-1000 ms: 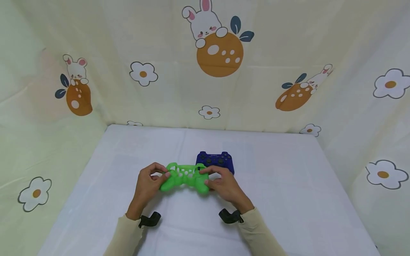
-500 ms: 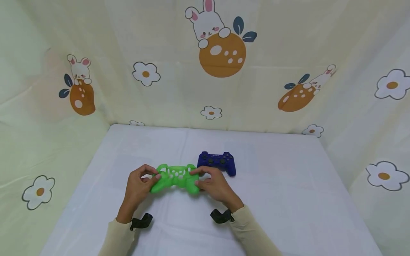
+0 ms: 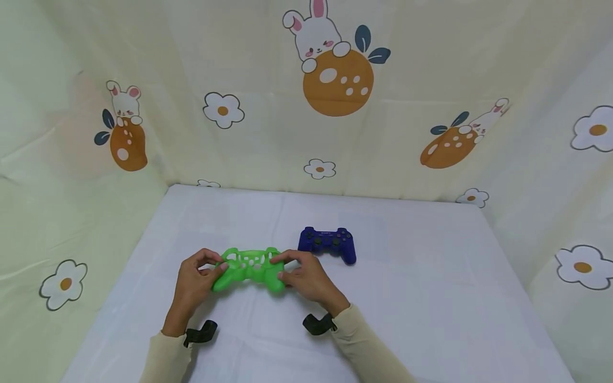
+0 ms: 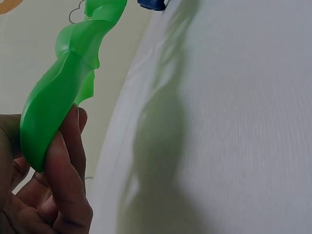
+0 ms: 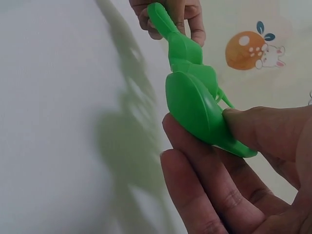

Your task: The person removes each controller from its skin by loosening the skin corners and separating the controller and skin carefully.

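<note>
Between both hands is a bright green silicone controller cover (image 3: 250, 270), its button holes facing up in the head view. My left hand (image 3: 193, 282) pinches its left grip end between thumb and fingers. My right hand (image 3: 308, 279) pinches the right end, thumb on one side and fingers on the other, as the right wrist view shows. The cover (image 4: 53, 100) is held above the table and casts a shadow on it. A dark blue game controller (image 3: 328, 243) lies on the table just behind and right of my right hand.
A white cloth-covered table (image 3: 412, 298) spreads beneath the hands. Around its back and sides hangs a cream curtain (image 3: 258, 64) printed with rabbits, oranges and flowers. A black wrist camera mount (image 3: 201, 333) sits on the left wrist, another on the right.
Both hands have carried the green cover leftward and slightly nearer, away from the blue controller. That controller, partly covered before, now shows whole. The view has shifted slightly.
</note>
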The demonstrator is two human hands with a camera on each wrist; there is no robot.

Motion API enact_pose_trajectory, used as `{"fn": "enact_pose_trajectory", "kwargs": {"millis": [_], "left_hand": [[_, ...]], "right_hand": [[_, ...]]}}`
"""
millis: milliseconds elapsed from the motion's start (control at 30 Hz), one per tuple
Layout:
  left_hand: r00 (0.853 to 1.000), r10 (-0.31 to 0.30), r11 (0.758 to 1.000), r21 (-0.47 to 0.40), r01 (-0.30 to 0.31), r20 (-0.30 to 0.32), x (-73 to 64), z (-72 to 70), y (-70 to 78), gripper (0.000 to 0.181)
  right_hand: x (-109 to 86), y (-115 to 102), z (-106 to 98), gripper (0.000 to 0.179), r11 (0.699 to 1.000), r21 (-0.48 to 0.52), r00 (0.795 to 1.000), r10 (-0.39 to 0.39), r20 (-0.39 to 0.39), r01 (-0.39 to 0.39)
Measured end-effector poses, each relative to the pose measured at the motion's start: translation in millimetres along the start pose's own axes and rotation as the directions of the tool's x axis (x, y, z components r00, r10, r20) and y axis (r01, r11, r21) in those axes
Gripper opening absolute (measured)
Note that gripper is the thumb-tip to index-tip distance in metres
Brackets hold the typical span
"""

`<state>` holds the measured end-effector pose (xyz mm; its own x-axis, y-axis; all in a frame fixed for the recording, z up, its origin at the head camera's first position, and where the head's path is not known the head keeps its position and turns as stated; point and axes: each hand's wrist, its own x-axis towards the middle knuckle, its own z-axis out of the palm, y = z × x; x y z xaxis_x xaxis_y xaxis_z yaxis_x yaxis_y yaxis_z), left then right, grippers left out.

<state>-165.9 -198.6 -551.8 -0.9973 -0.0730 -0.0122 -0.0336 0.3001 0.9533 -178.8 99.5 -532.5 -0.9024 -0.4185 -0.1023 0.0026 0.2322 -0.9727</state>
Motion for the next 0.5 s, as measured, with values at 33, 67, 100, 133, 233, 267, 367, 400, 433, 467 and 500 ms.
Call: {"fn": "enact_pose_trajectory", "kwargs": {"millis": [33,67,100,133,233,267,367,400,433,467,500], "left_hand": [[1.0,-0.004,1.0,0.004,0.004,-0.004,-0.2,-1.5,-0.9,0.021],[1.0,-0.007,1.0,0.006,0.007,-0.006,-0.5,-3.0,-1.7,0.022],[1.0,-0.008,1.0,0.009,0.008,-0.008,-0.6,-4.6,-2.5,0.022],[1.0,-0.008,1.0,0.011,0.008,-0.011,-0.6,-6.1,-3.1,0.022],[1.0,-0.006,1.0,0.02,0.007,-0.02,-0.3,-11.0,-5.5,0.022],[1.0,-0.004,1.0,0.024,0.004,-0.023,0.0,-12.7,-6.1,0.022],[0.999,0.005,0.999,0.04,-0.004,-0.032,1.6,-17.7,-7.0,0.021],[0.999,0.009,0.999,0.045,-0.008,-0.034,2.5,-19.3,-7.1,0.021],[0.999,0.014,0.999,0.049,-0.012,-0.037,3.6,-20.8,-7.0,0.02],[0.999,0.017,0.999,0.05,-0.015,-0.038,4.8,-22.2,-6.9,0.02],[0.999,0.02,0.999,0.051,-0.018,-0.039,6.0,-23.6,-6.6,0.019]], "right_hand": [[1.1,0.3,1.5,0.032,1.0,-0.003,1.0,0.0,0.002,0.0],[2.2,0.5,3.0,0.031,1.0,-0.005,1.0,0.0,0.004,0.0],[3.3,0.4,4.4,0.031,1.0,-0.008,1.0,-0.002,0.007,0.002],[4.2,0.2,5.6,0.031,1.0,-0.009,1.0,-0.001,0.009,0.001],[6.8,-2.1,9.3,0.031,1.0,-0.012,1.0,-0.001,0.017,0.001],[7.9,-2.9,10.6,0.031,1.0,-0.01,1.0,-0.002,0.019,0.002],[11.6,-5.1,14.3,0.032,1.0,-0.013,1.0,-0.007,0.018,0.007],[13.1,-5.2,15.3,0.032,1.0,-0.018,1.0,-0.011,0.017,0.011],[14.6,-5.1,16.2,0.032,1.0,-0.024,1.0,-0.017,0.015,0.018],[16.3,-5.0,16.9,0.032,0.999,-0.032,1.0,-0.026,0.015,0.027],[17.9,-4.8,17.6,0.032,0.999,-0.041,0.999,-0.034,0.015,0.034]]}}
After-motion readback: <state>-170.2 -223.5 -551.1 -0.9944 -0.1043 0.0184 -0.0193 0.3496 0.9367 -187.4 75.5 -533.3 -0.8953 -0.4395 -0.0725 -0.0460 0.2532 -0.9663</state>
